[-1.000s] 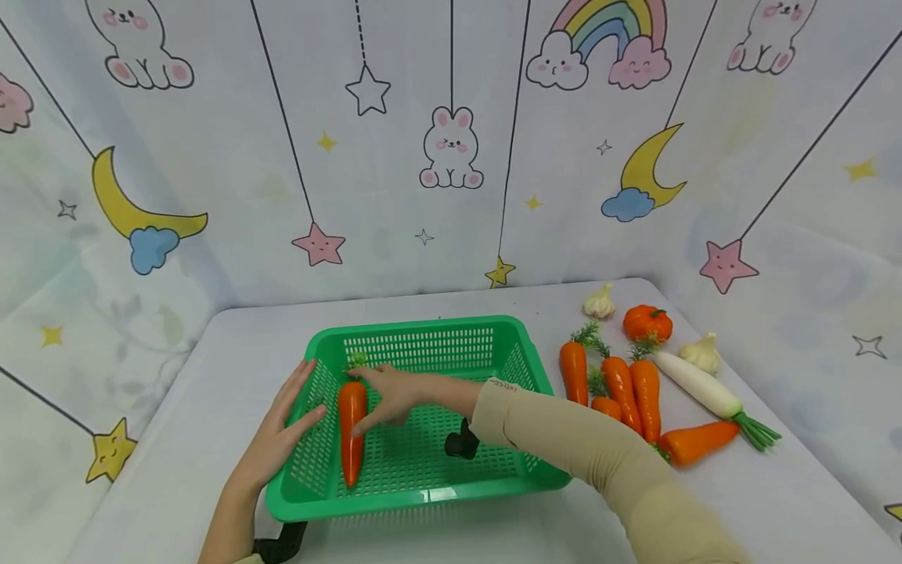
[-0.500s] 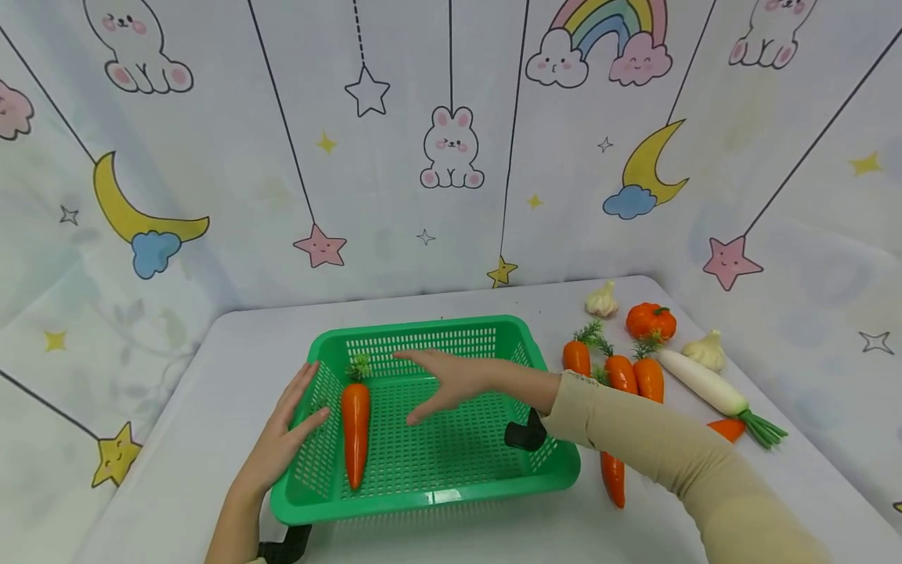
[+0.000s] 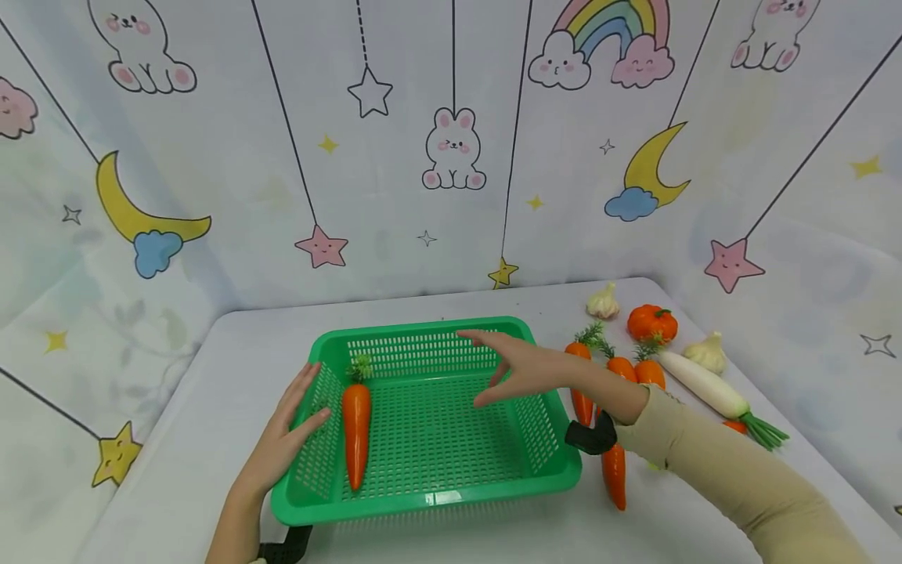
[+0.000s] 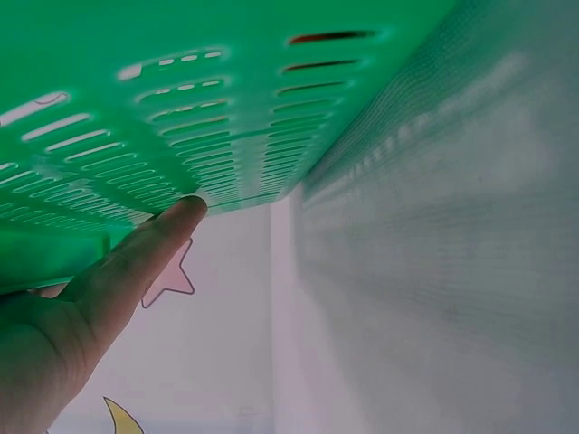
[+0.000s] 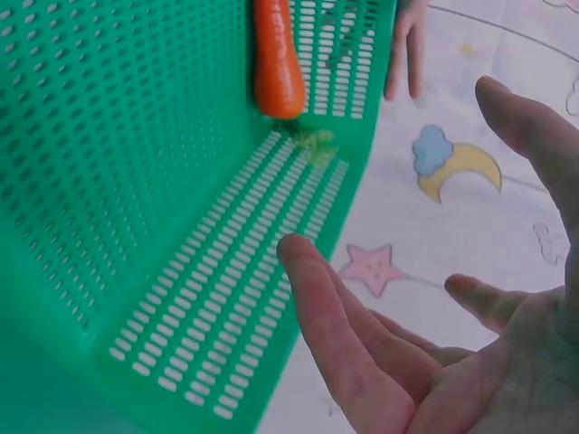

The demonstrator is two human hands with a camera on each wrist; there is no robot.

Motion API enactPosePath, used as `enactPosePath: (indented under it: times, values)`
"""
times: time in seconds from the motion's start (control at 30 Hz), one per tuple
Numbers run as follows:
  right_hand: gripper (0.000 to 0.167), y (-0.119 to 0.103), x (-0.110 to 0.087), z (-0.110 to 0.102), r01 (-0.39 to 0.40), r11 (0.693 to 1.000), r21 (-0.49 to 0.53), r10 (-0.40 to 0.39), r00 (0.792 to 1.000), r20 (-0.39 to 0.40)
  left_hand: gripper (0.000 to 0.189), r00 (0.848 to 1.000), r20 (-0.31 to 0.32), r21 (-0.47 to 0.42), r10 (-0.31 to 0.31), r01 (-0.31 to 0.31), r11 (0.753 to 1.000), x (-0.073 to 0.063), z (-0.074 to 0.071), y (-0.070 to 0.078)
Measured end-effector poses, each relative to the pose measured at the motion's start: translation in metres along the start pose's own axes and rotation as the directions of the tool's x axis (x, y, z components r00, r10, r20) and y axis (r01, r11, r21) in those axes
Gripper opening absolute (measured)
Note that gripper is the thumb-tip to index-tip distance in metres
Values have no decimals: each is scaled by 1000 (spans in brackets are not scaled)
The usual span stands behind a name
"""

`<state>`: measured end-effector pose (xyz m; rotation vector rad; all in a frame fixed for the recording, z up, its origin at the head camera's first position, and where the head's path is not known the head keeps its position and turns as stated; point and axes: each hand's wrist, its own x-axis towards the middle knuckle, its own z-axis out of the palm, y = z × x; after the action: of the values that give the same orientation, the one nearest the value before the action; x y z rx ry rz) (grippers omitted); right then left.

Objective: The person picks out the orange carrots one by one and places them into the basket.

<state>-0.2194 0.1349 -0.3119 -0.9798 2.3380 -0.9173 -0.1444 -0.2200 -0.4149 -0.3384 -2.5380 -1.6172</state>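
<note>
Drew right grip (image 3: pixel 524 366), spread and holding nothing, away from carrot (image 3: pixel 356 435) toward right side of basket (image 3: pixel 380 509). Rests left grip (image 3: pixel 278 439), outstretched, at basket's left wall. Expect light, stiff, slippery carrot, lying inside that wall; pinch mid-body.

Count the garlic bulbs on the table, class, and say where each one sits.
2: one garlic bulb at the back, left of the round orange vegetable; the other garlic bulb beside the white radish. The right arm could hide more.
</note>
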Motion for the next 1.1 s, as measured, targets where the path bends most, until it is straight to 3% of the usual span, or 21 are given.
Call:
enactPosePath:
  times: [0.27,0.47,0.63,0.93,1.1]
  values:
    - [92,17,-25,-14,22,999,46,-16,992,-125,65,1000,-2,-7,-1,1,1000,1,1,1]
    - [90,25,-45,-24,18,999,42,-8,972,-233,64,1000,-7,-1,1,-1,1000,1,0,1]
    - [88,36,-60,-32,-9,999,48,22,960,-279,63,1000,-8,0,2,-2,1000,2,0,1]
    - [88,60,-71,-37,-107,985,-138,51,930,-363,63,1000,-7,9,-9,9,1000,1,0,3]
    - [89,79,-71,-35,-170,971,-167,94,917,-387,63,1000,-9,9,-12,13,1000,1,0,3]
